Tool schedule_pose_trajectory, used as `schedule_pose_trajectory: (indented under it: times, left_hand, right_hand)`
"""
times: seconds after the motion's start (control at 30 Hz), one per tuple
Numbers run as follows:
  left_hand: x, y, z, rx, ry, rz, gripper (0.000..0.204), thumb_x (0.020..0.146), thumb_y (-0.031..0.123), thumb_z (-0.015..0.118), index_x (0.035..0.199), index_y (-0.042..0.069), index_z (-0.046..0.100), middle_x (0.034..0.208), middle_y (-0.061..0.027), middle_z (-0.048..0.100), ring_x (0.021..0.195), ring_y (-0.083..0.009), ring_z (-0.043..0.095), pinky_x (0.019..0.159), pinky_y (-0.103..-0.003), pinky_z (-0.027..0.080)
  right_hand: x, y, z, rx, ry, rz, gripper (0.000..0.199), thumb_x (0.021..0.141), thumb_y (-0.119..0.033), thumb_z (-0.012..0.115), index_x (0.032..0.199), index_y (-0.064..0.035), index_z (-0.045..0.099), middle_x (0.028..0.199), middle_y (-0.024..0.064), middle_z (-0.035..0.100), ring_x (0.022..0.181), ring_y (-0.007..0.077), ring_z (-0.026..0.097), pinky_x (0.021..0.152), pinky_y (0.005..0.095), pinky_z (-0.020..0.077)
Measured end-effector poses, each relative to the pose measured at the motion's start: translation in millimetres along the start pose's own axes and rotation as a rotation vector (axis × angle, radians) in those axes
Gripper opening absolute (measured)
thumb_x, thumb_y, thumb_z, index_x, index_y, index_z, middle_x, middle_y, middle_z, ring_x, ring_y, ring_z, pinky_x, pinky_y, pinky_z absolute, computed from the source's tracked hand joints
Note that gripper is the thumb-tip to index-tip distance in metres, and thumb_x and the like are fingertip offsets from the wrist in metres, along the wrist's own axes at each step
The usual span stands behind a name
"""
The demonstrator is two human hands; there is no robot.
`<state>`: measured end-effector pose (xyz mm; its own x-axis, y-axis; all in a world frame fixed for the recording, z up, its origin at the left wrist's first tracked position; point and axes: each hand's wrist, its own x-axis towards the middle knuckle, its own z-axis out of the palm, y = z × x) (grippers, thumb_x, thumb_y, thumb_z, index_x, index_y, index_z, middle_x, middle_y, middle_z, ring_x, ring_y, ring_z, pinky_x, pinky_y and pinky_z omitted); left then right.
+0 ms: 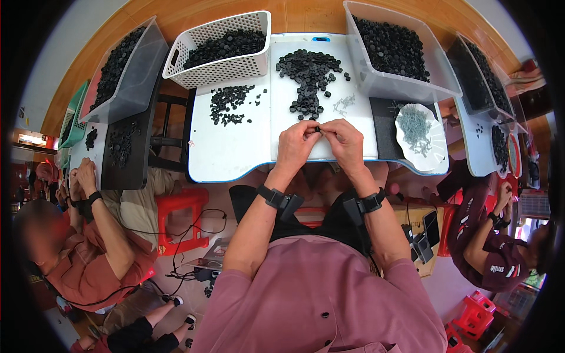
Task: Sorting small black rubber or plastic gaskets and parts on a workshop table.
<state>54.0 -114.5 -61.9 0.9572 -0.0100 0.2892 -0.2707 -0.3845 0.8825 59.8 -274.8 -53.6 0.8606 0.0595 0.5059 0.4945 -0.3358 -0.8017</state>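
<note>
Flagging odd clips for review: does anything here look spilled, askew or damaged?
Nothing looks clearly damaged. Some thin pale pieces lie loose on the white table, outside the white dish that holds similar ones, perhaps on purpose. Black cables lie tangled near the red stool at the left, which looks untidy.

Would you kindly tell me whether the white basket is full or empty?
Partly filled: black parts lie spread inside the white basket, and its bare inner wall shows above them.
</note>
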Motion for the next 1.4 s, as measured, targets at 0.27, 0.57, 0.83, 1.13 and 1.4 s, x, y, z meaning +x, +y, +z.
schedule_pose_trajectory:
  times: [0.27, 0.57, 0.83, 1.13, 1.4]
  left_hand:
    - [2, 6, -7, -0.028, -0.09, -0.069, 0.028, 0.089, 0.011, 0.079, 0.116, 0.002, 0.075, 0.095, -0.0104, 0.079, 0.086, -0.0138, 0.075, 0.077, -0.027, 0.057]
    - [6, 0, -16, -0.262, -0.133, -0.222, 0.033, 0.09, 0.018, 0.08, 0.118, -0.001, 0.076, 0.096, -0.0125, 0.08, 0.084, -0.0133, 0.074, 0.077, -0.027, 0.057]
    - [5, 2, -17, -0.28, -0.151, -0.254, 0.027, 0.092, 0.012, 0.078, 0.115, -0.002, 0.076, 0.095, -0.0089, 0.078, 0.085, -0.0112, 0.071, 0.077, -0.025, 0.055]
    - [6, 6, -19, -0.165, -0.154, -0.242, 0.025, 0.092, 0.01, 0.076, 0.114, -0.002, 0.076, 0.097, -0.0076, 0.078, 0.088, -0.0094, 0.07, 0.079, -0.024, 0.055]
    - [8, 0, -17, -0.369, -0.112, -0.275, 0.027, 0.092, 0.007, 0.077, 0.117, -0.004, 0.074, 0.102, -0.0096, 0.078, 0.091, -0.0096, 0.07, 0.081, -0.024, 0.055]
  right_hand:
    - [-4, -1, -1, -0.128, 0.0, -0.137, 0.017, 0.084, 0.007, 0.072, 0.098, -0.0025, 0.075, 0.089, 0.0116, 0.073, 0.078, 0.0277, 0.072, 0.069, 0.0347, 0.0571]
    - [-9, -3, 1, -0.182, 0.001, -0.196, 0.023, 0.088, 0.005, 0.071, 0.109, -0.0033, 0.073, 0.096, 0.0139, 0.075, 0.083, 0.03, 0.074, 0.073, 0.0353, 0.0592]
    - [-9, -3, -1, -0.016, 0.069, 0.027, 0.019, 0.089, 0.002, 0.073, 0.108, -0.0023, 0.073, 0.096, 0.0124, 0.076, 0.084, 0.0242, 0.075, 0.077, 0.0329, 0.059]
    - [19, 8, -36, -0.384, 0.052, 0.19, 0.008, 0.089, -0.005, 0.069, 0.096, -0.0009, 0.071, 0.093, 0.0169, 0.068, 0.08, 0.0339, 0.069, 0.074, 0.0424, 0.0549]
    - [27, 22, -29, -0.511, 0.003, 0.178, 0.009, 0.091, -0.012, 0.069, 0.093, -0.0033, 0.071, 0.093, 0.0161, 0.066, 0.086, 0.0381, 0.067, 0.077, 0.0466, 0.0537]
